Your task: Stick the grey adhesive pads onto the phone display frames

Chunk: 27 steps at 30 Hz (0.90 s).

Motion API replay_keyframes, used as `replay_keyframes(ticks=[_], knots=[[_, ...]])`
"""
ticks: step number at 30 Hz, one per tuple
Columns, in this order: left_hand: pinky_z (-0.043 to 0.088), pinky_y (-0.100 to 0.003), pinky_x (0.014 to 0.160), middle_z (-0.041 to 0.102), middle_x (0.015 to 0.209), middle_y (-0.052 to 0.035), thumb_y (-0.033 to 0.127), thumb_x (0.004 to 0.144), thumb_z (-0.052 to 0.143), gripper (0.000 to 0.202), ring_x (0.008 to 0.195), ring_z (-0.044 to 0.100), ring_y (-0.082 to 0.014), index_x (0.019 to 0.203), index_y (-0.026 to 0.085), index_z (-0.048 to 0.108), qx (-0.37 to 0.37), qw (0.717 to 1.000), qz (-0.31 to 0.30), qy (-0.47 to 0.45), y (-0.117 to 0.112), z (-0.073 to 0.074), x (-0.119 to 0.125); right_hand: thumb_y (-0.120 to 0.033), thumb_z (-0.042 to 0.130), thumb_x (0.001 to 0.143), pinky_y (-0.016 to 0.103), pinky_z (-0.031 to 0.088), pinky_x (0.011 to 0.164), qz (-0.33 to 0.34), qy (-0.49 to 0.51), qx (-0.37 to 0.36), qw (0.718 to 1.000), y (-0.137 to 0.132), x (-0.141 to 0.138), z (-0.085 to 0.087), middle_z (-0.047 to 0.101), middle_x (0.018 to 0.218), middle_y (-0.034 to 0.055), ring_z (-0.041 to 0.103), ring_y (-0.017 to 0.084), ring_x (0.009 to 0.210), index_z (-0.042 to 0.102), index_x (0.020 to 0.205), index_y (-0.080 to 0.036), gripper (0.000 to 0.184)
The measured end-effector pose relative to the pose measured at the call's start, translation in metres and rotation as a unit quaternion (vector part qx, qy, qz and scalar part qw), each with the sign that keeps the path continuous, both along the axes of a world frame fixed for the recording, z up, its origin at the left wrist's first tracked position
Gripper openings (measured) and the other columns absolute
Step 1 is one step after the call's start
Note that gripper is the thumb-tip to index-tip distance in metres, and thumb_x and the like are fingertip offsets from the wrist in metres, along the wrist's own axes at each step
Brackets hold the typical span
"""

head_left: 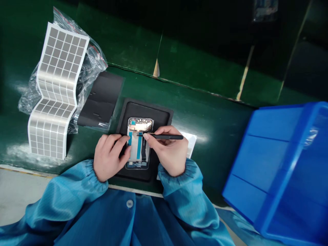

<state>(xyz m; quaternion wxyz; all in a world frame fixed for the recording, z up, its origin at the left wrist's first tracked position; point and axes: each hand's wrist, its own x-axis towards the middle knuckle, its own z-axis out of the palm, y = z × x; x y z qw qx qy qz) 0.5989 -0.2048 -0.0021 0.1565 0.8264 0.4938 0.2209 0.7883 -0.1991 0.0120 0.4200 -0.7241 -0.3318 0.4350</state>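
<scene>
An opened phone (138,143) lies in a black tray (159,112) at the lower centre of the frame, on the green table (205,95). The right hand (169,150) has its grip closed on black tweezers (164,136), whose tip rests on the phone's upper part. The left hand (109,155) steadies the phone's left edge, fingers curled against it. Just left of the tray lies a dark sheet (102,99). At upper left, a folded strip of grey stickers (55,89) rests on a clear bag (89,65). A blue bin (282,171) fills the lower right.
</scene>
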Motion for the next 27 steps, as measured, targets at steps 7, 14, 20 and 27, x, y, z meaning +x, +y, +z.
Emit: replay_keyframes(ticks=[7,14,20,27], knots=[[0.045,-0.035,0.076,0.065,0.099,-0.0102,0.020,0.086,0.068,0.025,0.084,0.053,-0.0220,0.110,0.013,0.069,0.003,1.000,-0.002,0.004,0.0006,0.0010,-0.0005,-0.029,0.086,0.066,0.021,0.045,0.045,0.001,-0.003,0.003,1.000,-0.0005,0.0004,-0.0007,0.062,0.060,-0.0044,0.057,0.010,0.051,0.060,0.073,-0.020,0.028],[0.041,-0.035,0.074,0.062,0.100,-0.0102,0.027,0.089,0.066,0.036,0.081,0.047,-0.0212,0.123,0.018,0.068,0.006,0.998,-0.025,0.054,0.0001,0.0024,-0.0012,-0.030,0.086,0.066,0.022,0.047,0.045,0.002,-0.002,0.007,1.000,-0.0008,-0.0003,-0.0002,0.063,0.061,-0.0038,0.060,0.011,0.051,0.060,0.073,-0.020,0.029],[0.037,-0.036,0.073,0.061,0.100,-0.0092,0.035,0.091,0.064,0.041,0.081,0.045,-0.0215,0.130,0.023,0.066,0.005,0.995,-0.032,0.099,-0.0008,0.0014,-0.0019,-0.031,0.086,0.066,0.023,0.049,0.046,0.002,0.000,0.003,1.000,-0.0004,-0.0005,0.0000,0.064,0.062,-0.0032,0.061,0.012,0.053,0.060,0.073,-0.020,0.029],[0.031,-0.037,0.069,0.062,0.098,-0.0077,0.042,0.093,0.061,0.043,0.081,0.044,-0.0218,0.134,0.028,0.064,0.019,0.986,-0.031,0.160,-0.0013,0.0038,0.0002,-0.030,0.086,0.066,0.022,0.048,0.046,0.003,-0.006,0.007,1.000,-0.0004,-0.0010,0.0002,0.064,0.061,-0.0038,0.061,0.011,0.052,0.060,0.073,-0.020,0.029]])
